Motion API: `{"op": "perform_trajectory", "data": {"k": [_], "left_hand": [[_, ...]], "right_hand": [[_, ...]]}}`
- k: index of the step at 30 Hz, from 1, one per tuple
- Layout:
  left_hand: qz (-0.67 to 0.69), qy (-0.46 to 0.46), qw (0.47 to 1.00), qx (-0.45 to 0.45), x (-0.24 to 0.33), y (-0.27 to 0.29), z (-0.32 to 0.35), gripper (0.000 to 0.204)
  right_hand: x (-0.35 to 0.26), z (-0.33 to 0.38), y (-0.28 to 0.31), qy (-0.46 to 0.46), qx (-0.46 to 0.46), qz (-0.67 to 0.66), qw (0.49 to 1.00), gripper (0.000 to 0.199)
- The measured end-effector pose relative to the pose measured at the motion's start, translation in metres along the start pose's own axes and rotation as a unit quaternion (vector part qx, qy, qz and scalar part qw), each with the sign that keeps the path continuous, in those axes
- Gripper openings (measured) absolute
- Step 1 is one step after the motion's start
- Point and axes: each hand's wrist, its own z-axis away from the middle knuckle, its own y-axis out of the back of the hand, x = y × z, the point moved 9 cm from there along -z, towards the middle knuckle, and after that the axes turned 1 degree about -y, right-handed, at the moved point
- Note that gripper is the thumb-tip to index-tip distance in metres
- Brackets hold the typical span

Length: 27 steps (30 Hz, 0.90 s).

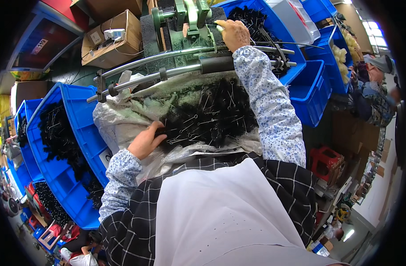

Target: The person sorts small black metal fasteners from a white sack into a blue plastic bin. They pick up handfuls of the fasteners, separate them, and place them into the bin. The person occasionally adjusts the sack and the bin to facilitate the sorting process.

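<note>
A heap of black-bristled brushes (211, 119) with looped wire stems lies before me on a whitish plastic sheet (112, 122). At the heap's left edge is my left hand (145, 140), thumb and forefinger apart among the black bristles. Farther off, my right hand (235, 35) reaches to the right side of a machine (192, 31) dusted with pale green. Its fingers are pinched together, with white covers on the tips. What they hold, if anything, is too small to make out.
Metal rails (167, 73) cross between me and the machine. A blue crate (74, 146) of black brushes stands at left, another blue crate (285, 22) behind my right hand. An empty-looking blue bin (311, 95) sits at right. A cardboard box (116, 40) is far left. People are farther off.
</note>
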Motion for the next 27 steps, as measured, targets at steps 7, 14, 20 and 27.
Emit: {"op": "perform_trajectory", "data": {"k": [7, 14, 20, 27], "left_hand": [[0.107, 0.014, 0.99, 0.087, 0.022, 0.053, -0.003, 0.021], [0.105, -0.064, 0.969, 0.215, 0.041, 0.101, 0.004, 0.023], [0.097, -0.075, 0.966, 0.226, 0.047, 0.102, -0.002, 0.024], [0.081, -0.077, 0.969, 0.221, 0.057, 0.106, -0.006, 0.023]], "right_hand": [[0.001, -0.002, 0.003, -0.009, -0.03, 0.089, 0.996, 0.034], [0.016, 0.013, 0.001, -0.059, 0.022, 0.013, 0.998, 0.035], [-0.045, 0.001, -0.002, -0.046, 0.006, 0.01, 0.999, 0.032], [-0.054, 0.0, 0.003, -0.04, 0.003, 0.035, 0.999, 0.029]]}}
